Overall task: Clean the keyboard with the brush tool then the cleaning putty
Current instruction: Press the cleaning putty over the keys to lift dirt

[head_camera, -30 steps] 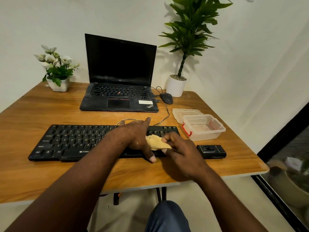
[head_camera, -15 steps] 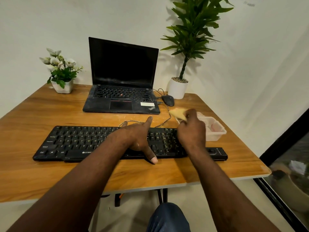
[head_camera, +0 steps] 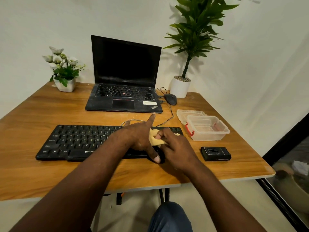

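Table (head_camera: 33, 173): wood-grain top in warm brown, smooth, with a rounded corner and a pale edge.
Flowers (head_camera: 64, 67): white blooms and green leaves in a small white faceted pot, at ten o'clock on the table.
Keyboard (head_camera: 80, 141): long, flat and black, matte keys with white letters. It lies across the near middle of the table, its right end hidden under the hands.
Laptop (head_camera: 124, 97): black and dusty, lid up and screen dark, at twelve o'clock from the keyboard.
Left hand (head_camera: 138, 138): lies open on the keyboard's right half, fingers straight and spread, forefinger pointing to one o'clock, thumb reaching over the near edge. It holds nothing.
Putty (head_camera: 154, 139): a soft, pale yellow lump, creased and uneven, on the keys between the two hands and touching both.
Right hand (head_camera: 175, 148): fingers curled, pinching the putty at the keyboard's right end.
Mouse (head_camera: 170, 99): black, rounded, corded, just right of the laptop.
Plant (head_camera: 192, 34): tall, with long pointed green leaves, in a round white pot topped with pebbles, at one o'clock.
Plastic box (head_camera: 209, 129): clear, rectangular, red clips, open, at three o'clock from the keyboard, its clear lid (head_camera: 189, 113) flat behind it.
Black case (head_camera: 215, 154): small, rectangular, hard-edged, near the table's right edge at four o'clock.
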Action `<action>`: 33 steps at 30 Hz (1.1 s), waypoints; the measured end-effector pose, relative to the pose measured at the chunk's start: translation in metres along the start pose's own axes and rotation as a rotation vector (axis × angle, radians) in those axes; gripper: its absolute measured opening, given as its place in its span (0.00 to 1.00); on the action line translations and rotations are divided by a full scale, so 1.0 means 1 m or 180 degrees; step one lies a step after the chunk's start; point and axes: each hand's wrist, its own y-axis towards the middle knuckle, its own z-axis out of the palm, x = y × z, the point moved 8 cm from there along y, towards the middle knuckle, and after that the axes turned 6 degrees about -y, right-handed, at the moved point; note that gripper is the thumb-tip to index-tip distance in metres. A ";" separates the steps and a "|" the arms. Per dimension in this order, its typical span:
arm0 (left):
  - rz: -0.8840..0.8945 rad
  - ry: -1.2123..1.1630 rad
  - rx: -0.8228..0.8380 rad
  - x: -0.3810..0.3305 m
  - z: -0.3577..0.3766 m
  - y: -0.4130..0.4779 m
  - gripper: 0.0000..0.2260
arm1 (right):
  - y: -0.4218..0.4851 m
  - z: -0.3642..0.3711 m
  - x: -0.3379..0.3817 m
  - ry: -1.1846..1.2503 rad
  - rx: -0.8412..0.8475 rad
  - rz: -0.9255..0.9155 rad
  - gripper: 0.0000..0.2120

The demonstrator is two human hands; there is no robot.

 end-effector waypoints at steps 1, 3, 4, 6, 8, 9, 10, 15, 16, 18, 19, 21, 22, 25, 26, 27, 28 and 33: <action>-0.0010 0.0009 0.0001 0.000 0.000 0.000 0.73 | -0.007 -0.003 -0.004 0.0070 0.0120 -0.0050 0.13; -0.0020 0.0019 -0.0011 0.001 0.001 0.001 0.72 | -0.018 -0.015 -0.013 0.0278 0.0312 -0.0034 0.13; -0.0026 0.0018 -0.0022 0.001 0.001 0.001 0.72 | -0.020 -0.023 -0.018 0.0482 0.0359 0.0056 0.13; -0.0032 0.0041 -0.0024 0.001 0.000 0.001 0.70 | -0.017 -0.043 -0.032 0.0986 0.0092 0.0360 0.12; -0.0039 0.0103 -0.0011 0.001 0.000 0.000 0.70 | -0.009 -0.066 -0.050 0.1105 -0.0693 0.0760 0.11; -0.0051 0.0132 0.0001 0.001 0.000 -0.001 0.69 | -0.006 -0.074 -0.056 0.0963 -0.1127 0.0952 0.10; -0.0057 0.0154 0.0009 0.001 0.000 -0.001 0.69 | -0.003 -0.079 -0.059 0.0775 -0.1454 0.1085 0.10; -0.0111 0.0168 0.0015 0.003 0.000 0.000 0.70 | 0.024 -0.030 -0.037 0.0126 -0.0740 0.0704 0.13; -0.0124 0.0170 0.0027 0.003 0.000 0.000 0.70 | 0.022 -0.018 -0.031 -0.0089 -0.0475 0.0546 0.13; -0.0132 0.0190 0.0044 0.004 0.001 0.001 0.70 | 0.011 -0.008 -0.024 -0.0435 -0.0266 0.0339 0.14; -0.0126 0.0197 0.0045 0.004 0.001 0.001 0.70 | 0.003 -0.009 -0.025 -0.0429 -0.0272 0.0298 0.15; -0.0113 0.0185 0.0054 0.004 0.001 0.002 0.69 | -0.015 -0.014 -0.029 -0.0430 -0.0300 0.0184 0.16; -0.0102 0.0187 0.0059 0.003 0.001 0.002 0.69 | -0.025 -0.015 -0.030 -0.0514 -0.0273 0.0091 0.17; -0.0101 0.0219 0.0066 0.002 0.001 0.003 0.69 | -0.047 -0.017 -0.031 -0.0537 -0.0203 -0.0092 0.18; -0.0105 0.0232 0.0057 0.002 0.001 0.003 0.69 | -0.053 -0.017 -0.031 -0.0497 -0.0213 -0.0105 0.19; -0.0109 0.0244 0.0042 0.002 0.001 0.003 0.68 | -0.058 -0.017 -0.031 -0.0443 -0.0232 -0.0114 0.18; -0.0113 0.0252 0.0025 0.002 0.001 0.003 0.68 | -0.063 -0.017 -0.032 -0.0377 -0.0248 -0.0127 0.17; -0.0070 0.0238 -0.0001 0.004 0.004 0.001 0.67 | -0.083 -0.032 -0.044 0.0261 -0.0821 -0.0041 0.19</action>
